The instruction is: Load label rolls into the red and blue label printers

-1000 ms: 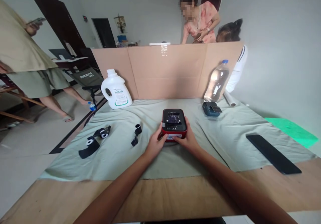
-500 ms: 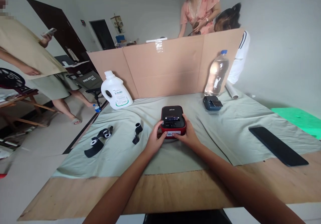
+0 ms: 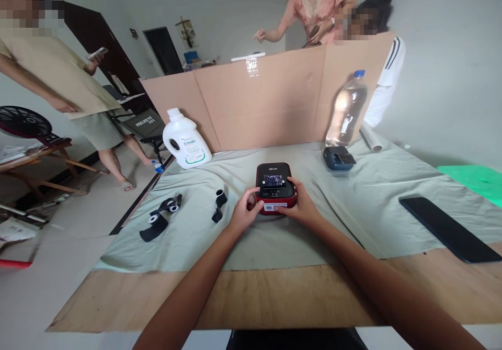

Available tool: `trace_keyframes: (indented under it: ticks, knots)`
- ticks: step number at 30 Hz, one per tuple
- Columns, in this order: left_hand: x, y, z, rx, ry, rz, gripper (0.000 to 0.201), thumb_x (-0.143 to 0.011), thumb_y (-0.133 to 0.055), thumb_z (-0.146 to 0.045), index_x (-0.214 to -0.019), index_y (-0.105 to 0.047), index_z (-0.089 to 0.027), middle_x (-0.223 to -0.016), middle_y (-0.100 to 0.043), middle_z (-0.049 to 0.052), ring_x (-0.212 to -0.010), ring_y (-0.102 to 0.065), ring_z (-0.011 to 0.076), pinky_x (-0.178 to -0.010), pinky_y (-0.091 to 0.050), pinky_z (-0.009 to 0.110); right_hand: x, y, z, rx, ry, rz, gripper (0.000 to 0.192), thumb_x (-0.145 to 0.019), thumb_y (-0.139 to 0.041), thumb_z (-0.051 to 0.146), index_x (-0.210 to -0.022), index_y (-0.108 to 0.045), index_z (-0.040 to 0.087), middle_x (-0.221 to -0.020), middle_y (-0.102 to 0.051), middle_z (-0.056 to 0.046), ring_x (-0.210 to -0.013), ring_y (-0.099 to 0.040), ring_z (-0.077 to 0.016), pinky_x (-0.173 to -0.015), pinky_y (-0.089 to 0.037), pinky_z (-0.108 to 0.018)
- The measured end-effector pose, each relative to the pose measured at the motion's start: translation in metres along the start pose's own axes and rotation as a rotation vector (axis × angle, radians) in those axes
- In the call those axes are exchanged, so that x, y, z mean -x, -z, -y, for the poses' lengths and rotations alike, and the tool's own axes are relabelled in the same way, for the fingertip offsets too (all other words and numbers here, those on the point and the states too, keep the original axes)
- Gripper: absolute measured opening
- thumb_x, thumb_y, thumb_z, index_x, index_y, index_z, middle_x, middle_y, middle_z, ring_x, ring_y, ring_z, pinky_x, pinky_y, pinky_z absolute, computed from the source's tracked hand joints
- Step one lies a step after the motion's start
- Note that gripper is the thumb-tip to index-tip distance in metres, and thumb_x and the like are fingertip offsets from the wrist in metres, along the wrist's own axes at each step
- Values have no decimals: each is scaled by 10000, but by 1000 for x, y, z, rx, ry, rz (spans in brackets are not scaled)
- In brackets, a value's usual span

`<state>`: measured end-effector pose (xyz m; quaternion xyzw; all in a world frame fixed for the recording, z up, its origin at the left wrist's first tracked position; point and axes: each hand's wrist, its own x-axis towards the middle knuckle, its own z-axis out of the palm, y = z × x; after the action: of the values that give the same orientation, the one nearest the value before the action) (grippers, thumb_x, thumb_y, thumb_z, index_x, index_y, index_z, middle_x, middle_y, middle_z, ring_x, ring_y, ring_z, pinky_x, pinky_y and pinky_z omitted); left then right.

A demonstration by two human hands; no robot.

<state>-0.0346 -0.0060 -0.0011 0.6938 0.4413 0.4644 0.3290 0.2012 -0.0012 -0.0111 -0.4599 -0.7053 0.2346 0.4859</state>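
A small red and black printer-like device [image 3: 275, 182] sits on the pale green cloth [image 3: 353, 203] at the table's middle. My left hand [image 3: 242, 215] grips its near left corner, and my right hand [image 3: 301, 207] holds its near right side with the thumb on the front label. A small black roll piece [image 3: 220, 204] lies just left of my left hand. Farther left lie black strips with white-cored rolls [image 3: 160, 217].
A cardboard screen [image 3: 270, 99] stands along the far edge, with a white jug [image 3: 185, 140] at its left and a clear water bottle [image 3: 346, 110] at its right. A small blue device [image 3: 339, 158] and a dark phone [image 3: 447, 227] lie to the right. Several people stand around.
Both hands stay on the red device, which keeps its place on the cloth. The camera view has shifted slightly; the person behind the screen now stretches an arm out to the left.
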Motion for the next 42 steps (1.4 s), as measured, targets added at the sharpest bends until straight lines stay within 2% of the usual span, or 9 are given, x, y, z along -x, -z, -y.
trace_keyframes:
  ticks: [7,10,14,17,22,33,38,42]
  knots:
    - [-10,-6,-1,-66,2,-95,276,-938,-533,-423,-1057,-640,-196,-648,-486,-43,-603,-455,131,-592,-380,240,-1,1,0,13,8,-4,978,-623,-878,473,-1434,-370,272,-1310,-547,-118,-1190,-575,-327,-1043,-467,-522]
    - [-15,-9,-3,-51,-5,-119,248,-945,-516,-427,-916,-606,-198,-642,-497,-43,-605,-461,128,-595,-373,237,-1,1,1,15,-1,-2,980,-619,-875,467,-1437,-371,277,-1311,-550,-117,-1205,-571,-332,-1044,-463,-523]
    - [-17,-16,-4,-7,-6,-172,306,-950,-498,-440,-752,-505,-207,-620,-472,-47,-599,-452,122,-596,-379,231,-1,2,2,32,-6,0,993,-621,-873,462,-1451,-365,266,-1305,-556,-122,-1179,-585,-327,-1022,-478,-517]
    - [-14,-23,-3,4,11,-220,287,-958,-476,-435,-793,-531,-206,-683,-568,-24,-657,-528,138,-642,-428,240,-1,2,1,44,8,-3,1002,-625,-875,467,-1460,-359,266,-1321,-548,-125,-1159,-591,-321,-1016,-487,-516]
    - [-9,-29,0,-43,-3,-297,273,-971,-444,-408,-969,-619,-198,-819,-666,21,-789,-608,177,-748,-473,279,0,1,-1,63,35,-3,1007,-668,-852,465,-1505,-324,278,-1381,-503,-130,-1148,-592,-307,-1012,-500,-513]
    - [-4,-28,-1,-55,-37,-311,336,-974,-449,-415,-1100,-658,-182,-865,-693,51,-893,-644,219,-827,-506,327,2,0,-2,48,48,-1,1115,-700,-830,480,-1596,-193,288,-1462,-470,-144,-1328,-500,-340,-1104,-429,-547]
    - [-4,-27,-2,-46,-14,-298,337,-972,-455,-422,-1109,-657,-189,-874,-698,49,-903,-644,218,-837,-514,331,4,-3,1,39,101,-13,1140,-738,-803,466,-1619,-105,280,-1600,-348,-139,-1481,-328,-349,-1199,-294,-585]
    - [-4,-27,-6,-15,-25,-299,327,-971,-459,-405,-1107,-654,-181,-887,-705,53,-907,-653,216,-841,-517,329,5,-4,-1,-6,72,-18,1072,-748,-791,477,-1606,-175,295,-1623,-334,-122,-1477,-346,-353,-1167,-344,-594]
